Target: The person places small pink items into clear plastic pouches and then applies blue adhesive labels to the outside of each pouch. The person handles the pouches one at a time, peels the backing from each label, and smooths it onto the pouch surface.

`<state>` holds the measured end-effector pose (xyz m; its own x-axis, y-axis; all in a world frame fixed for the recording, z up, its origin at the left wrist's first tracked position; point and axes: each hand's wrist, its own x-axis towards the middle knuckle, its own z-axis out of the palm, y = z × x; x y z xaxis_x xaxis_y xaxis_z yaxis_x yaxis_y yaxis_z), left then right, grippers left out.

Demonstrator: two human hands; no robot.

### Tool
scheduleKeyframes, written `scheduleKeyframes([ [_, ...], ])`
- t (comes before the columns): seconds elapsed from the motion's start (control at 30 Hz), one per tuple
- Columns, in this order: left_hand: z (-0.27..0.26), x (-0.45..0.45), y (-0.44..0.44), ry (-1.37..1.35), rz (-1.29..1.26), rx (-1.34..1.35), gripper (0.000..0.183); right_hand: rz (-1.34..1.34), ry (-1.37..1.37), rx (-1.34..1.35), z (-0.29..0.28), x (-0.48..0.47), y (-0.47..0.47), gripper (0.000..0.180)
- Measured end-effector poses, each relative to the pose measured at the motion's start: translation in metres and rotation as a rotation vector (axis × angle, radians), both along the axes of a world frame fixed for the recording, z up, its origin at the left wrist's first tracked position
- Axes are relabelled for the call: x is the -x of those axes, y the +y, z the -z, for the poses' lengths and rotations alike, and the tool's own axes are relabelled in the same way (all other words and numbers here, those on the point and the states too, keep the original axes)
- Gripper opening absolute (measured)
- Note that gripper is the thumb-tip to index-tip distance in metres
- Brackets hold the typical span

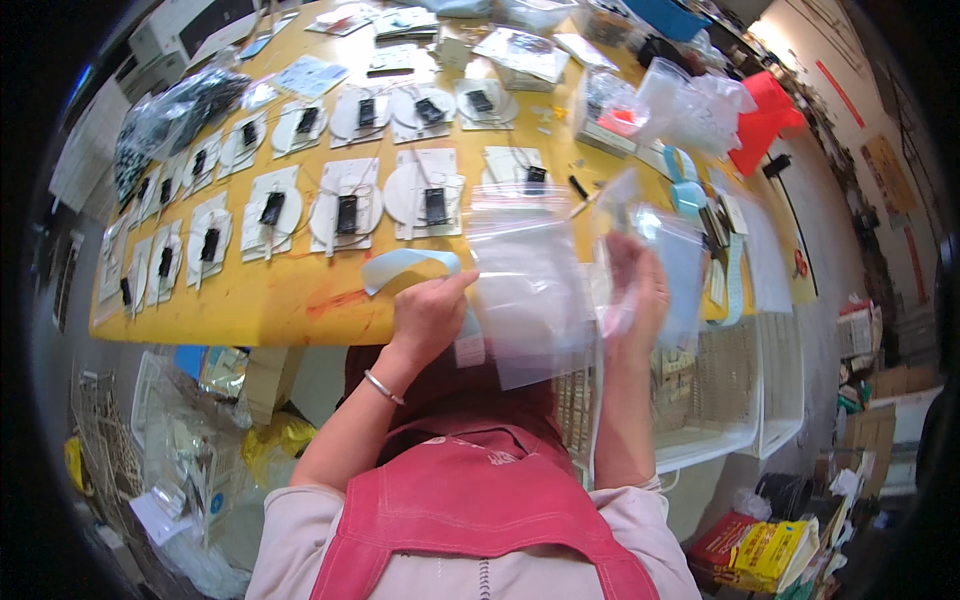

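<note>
My left hand (431, 319) pinches a pale blue strip (411, 262), which looks like label backing. One end loops over the table and the other hangs below my fist with a white label (470, 349) on it. Beside my fingertips lie clear zip-lock plastic bags (525, 277), overhanging the table's front edge. My right hand (641, 296) is blurred, its fingers around a crumpled clear plastic bag (619, 289). Just right of it are more bluish clear bags (679, 262). Beyond my hands, rows of white cards and discs carry small black boxes (346, 214) with thin wires.
The yellow table (315, 322) holds a light blue label roll (686, 187), a small carton (600, 120) and a red bag (765, 120). Red-handled scissors (800, 262) lie at the right. White plastic crates (720, 442) stand below the front edge.
</note>
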<state>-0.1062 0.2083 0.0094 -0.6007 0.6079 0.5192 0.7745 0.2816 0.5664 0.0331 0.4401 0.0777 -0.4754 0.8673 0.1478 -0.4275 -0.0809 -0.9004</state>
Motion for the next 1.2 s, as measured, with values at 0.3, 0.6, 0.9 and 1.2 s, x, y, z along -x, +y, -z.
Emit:
scheduleKeyframes([
  [0.3, 0.0, 0.001, 0.003, -0.021, 0.018, -0.034, 0.03, 0.301, -0.928, -1.139, 0.021, -0.055, 0.129, 0.036],
  [0.6, -0.008, 0.007, -0.01, -0.446, 0.014, -0.275, 0.024, -0.104, -0.658, -1.104, 0.007, -0.024, -0.009, 0.047],
  [0.9, -0.051, -0.001, -0.026, -1.138, 0.03, -0.639, 0.031, -0.541, -0.271, -0.272, 0.02, 0.022, -0.155, 0.05],
  [1.2, -0.057, -0.017, -0.039, -1.017, 0.117, -0.493, 0.025, -0.22, -0.333, -1.01, 0.022, 0.016, -0.149, 0.03],
])
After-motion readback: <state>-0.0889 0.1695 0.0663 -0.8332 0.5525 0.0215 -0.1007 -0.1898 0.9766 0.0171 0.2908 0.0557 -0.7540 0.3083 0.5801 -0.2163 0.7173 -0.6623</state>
